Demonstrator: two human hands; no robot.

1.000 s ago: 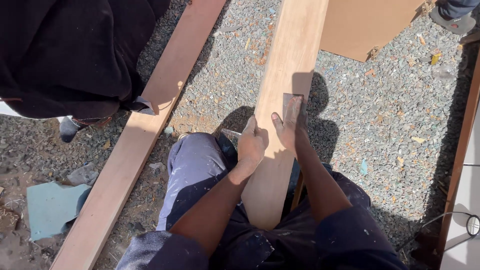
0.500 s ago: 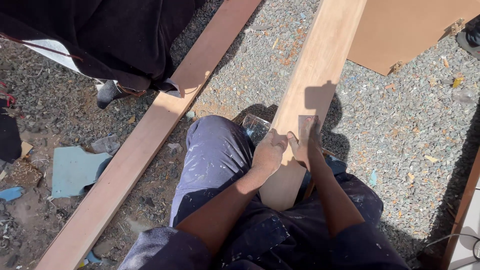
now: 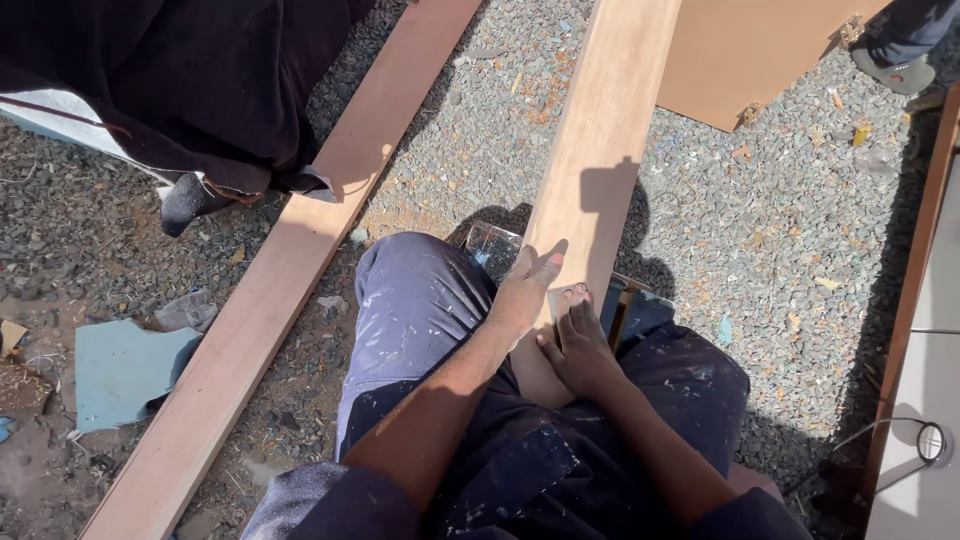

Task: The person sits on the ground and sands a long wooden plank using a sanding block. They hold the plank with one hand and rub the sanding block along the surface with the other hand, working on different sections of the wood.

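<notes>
1. We sat over the plank (image 3: pixel 600 170), its near end across our lap, the rest running away up the frame over the gravel (image 3: pixel 780 240).
2. Left hand (image 3: pixel 528 290) lay flat on the plank's left edge, fingers (image 3: pixel 545 265) stretched out and together, thumb side up; not wrapped round anything, just pressing on the wood.
3. Right hand (image 3: pixel 580 345) sat just beside it, nearer us, fingers (image 3: pixel 575 298) curled down onto the board face. Couldn't tell if it had a sanding block or paper under it; palm hid whatever was there.
4. Both hands touched the plank and each other, close to its near end.
5. Judged the work as rubbing/smoothing the board face. To do it well, we reckoned: keep left hand bearing down so the plank didn't slide on the knees, stroke w/ the grain along the length, even pressure, no rocking onto the edges.
6. Keep knees (image 3: pixel 420 290) steady under the board; far end seemed unsupported from what we saw, so it could tip or shift.
7. A second plank (image 3: pixel 300 260) lay to the left on the gravel, roughly parallel, well apart from ours.
8. Another person in dark clothes (image 3: pixel 170 90) stood top left, by that plank.
9. A brown panel (image 3: pixel 750 50) lay top right, a blue scrap (image 3: pixel 120 370) at left.
</notes>
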